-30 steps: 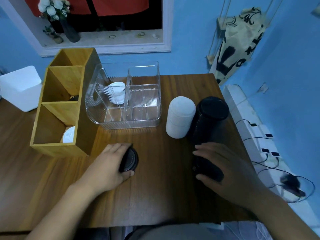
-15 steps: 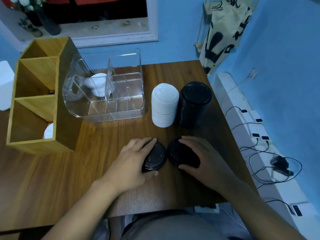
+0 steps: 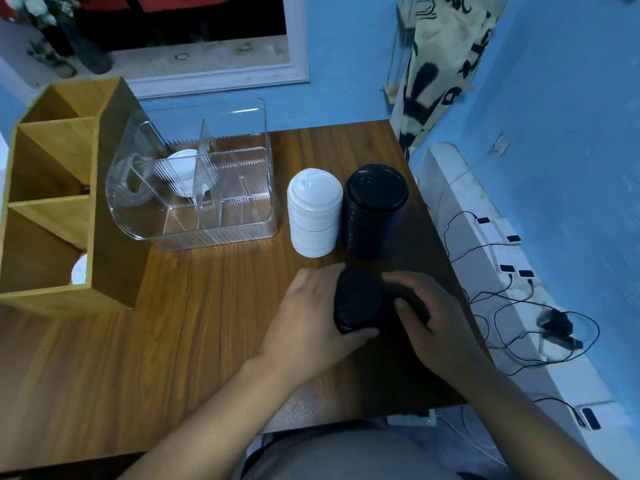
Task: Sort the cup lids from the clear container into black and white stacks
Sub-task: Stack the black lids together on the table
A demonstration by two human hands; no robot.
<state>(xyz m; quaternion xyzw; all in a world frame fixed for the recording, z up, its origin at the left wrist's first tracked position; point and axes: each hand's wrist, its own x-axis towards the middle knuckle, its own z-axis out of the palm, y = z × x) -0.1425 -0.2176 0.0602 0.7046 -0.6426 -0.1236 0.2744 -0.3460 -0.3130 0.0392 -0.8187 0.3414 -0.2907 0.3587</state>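
A short bundle of black lids (image 3: 356,301) sits between my two hands near the table's right front. My left hand (image 3: 308,317) grips its left side, fingers and thumb curled round it. My right hand (image 3: 433,313) holds the right side, fingers wrapped over more black lids. Behind them stand a tall white lid stack (image 3: 314,213) and a tall black lid stack (image 3: 375,211), side by side. The clear container (image 3: 239,233) at the back holds white lids (image 3: 181,169) in its left part.
A wooden compartment organiser (image 3: 104,216) stands at the left with a white lid (image 3: 80,271) in its lowest bay. The table's right edge (image 3: 446,258) drops to white power strips and black cables (image 3: 519,289). A patterned cloth hangs on the blue wall.
My left hand slid its black lids rightward across the table until they met the lids under my right hand. The two groups now touch. The camera swung right and down.
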